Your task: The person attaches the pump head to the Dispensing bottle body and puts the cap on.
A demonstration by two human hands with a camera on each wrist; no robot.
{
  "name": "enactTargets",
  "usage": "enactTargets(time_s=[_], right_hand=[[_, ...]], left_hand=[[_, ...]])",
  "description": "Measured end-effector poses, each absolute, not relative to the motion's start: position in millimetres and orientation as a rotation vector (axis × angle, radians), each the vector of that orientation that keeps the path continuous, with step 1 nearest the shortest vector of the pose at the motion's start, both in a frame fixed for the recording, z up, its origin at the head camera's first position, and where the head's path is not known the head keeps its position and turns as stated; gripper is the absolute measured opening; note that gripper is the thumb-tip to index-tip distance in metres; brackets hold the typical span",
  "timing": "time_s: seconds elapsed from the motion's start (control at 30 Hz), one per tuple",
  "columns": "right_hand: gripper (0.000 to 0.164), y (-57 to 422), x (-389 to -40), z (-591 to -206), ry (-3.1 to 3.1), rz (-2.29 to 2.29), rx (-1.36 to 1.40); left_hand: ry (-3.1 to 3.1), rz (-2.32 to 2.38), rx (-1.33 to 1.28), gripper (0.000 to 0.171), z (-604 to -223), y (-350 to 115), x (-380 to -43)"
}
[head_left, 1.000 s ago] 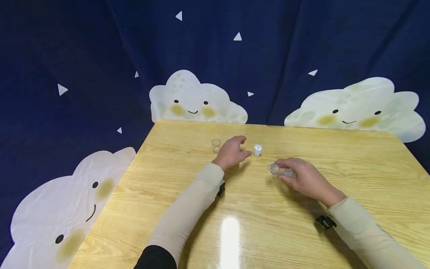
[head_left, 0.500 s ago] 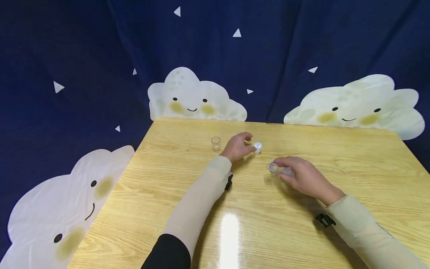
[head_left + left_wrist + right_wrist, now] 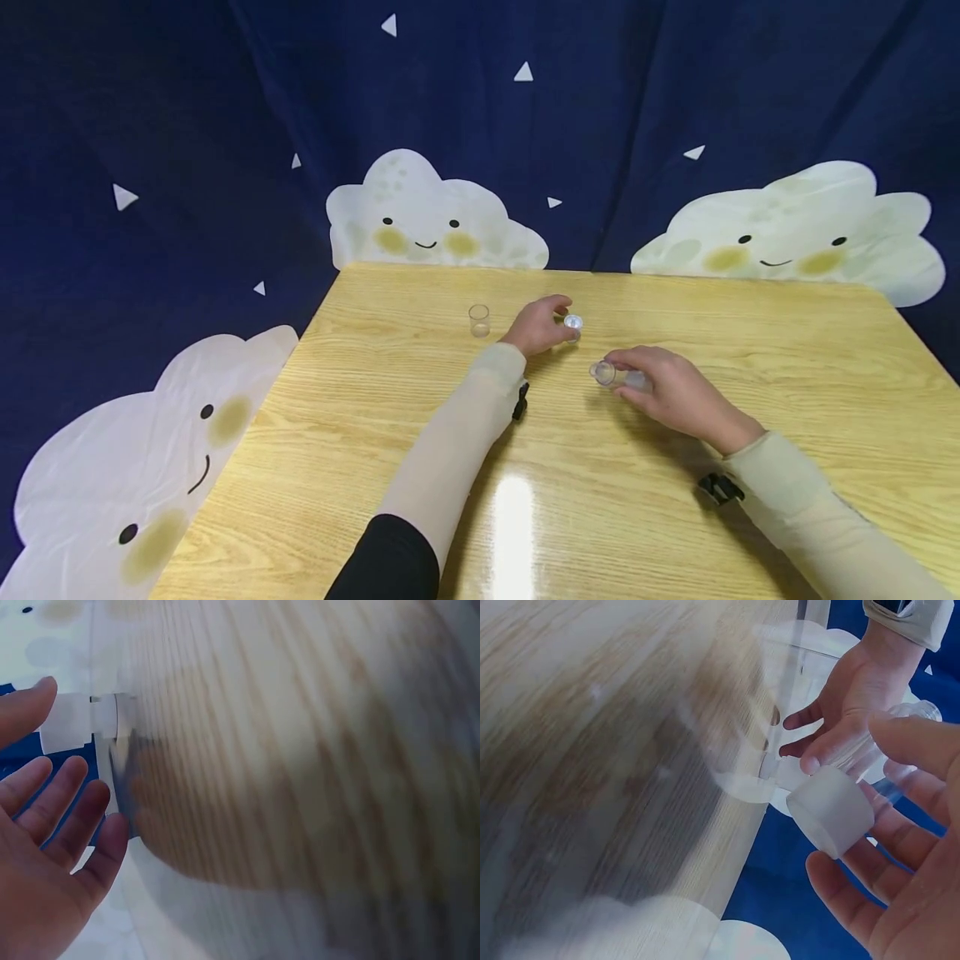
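Observation:
My left hand (image 3: pixel 536 327) reaches across the table, with its thumb overlapping a small white cup-like object (image 3: pixel 573 322) in the head view. In the left wrist view, that upright object has a wider white upper part and a narrower lower part; thumb and spread fingers lie on either side of it, a gap showing on the finger side. Between thumb and fingers, my right hand (image 3: pixel 678 393) holds a clear tube (image 3: pixel 604 373), tipped sideways with its rimmed mouth toward the left. The tube's frosted white end (image 3: pixel 829 811) shows large in the right wrist view.
A small clear cup (image 3: pixel 479 322) stands upright on the wooden table (image 3: pixel 375 367), left of my left hand. Behind the table hangs a dark blue curtain (image 3: pixel 465 92) printed with clouds. Black straps (image 3: pixel 722 488) sit at both wrists.
My left hand has moved right from beside the clear cup to the white cup-like object, its thumb now in front of it. My right hand stays almost still with the tube.

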State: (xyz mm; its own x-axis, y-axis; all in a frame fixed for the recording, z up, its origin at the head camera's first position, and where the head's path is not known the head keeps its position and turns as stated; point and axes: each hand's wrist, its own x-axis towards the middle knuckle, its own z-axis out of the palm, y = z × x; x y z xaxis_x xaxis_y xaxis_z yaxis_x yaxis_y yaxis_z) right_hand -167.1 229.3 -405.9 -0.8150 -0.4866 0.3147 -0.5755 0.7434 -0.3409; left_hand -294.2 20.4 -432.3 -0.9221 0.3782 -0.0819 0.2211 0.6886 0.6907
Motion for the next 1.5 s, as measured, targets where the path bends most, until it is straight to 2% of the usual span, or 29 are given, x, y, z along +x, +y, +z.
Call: enactTargets(time_s=[0.27, 0.57, 1.2, 1.5], right_hand=[[0.035, 229.3, -168.4, -408.3, -2.761, 0.647, 0.851], [0.034, 230.1, -167.7, -408.4, -2.744, 0.66, 0.842], [0.035, 235.4, -164.6, -413.1, -2.77, 0.647, 0.826], [0.036, 237.7, -164.1, -412.1, -2.761, 0.644, 0.816]], left_hand=[[2.691, 0.986, 0.569, 0.057, -433.5, 19.6, -297.0], [2.742, 0.917, 0.586, 0.036, -430.9, 17.6, -295.7], [2.698, 1.001, 0.546, 0.029, -435.0, 21.6, -291.8], [2.707, 1.005, 0.551, 0.035, -431.3, 17.0, -289.3]])
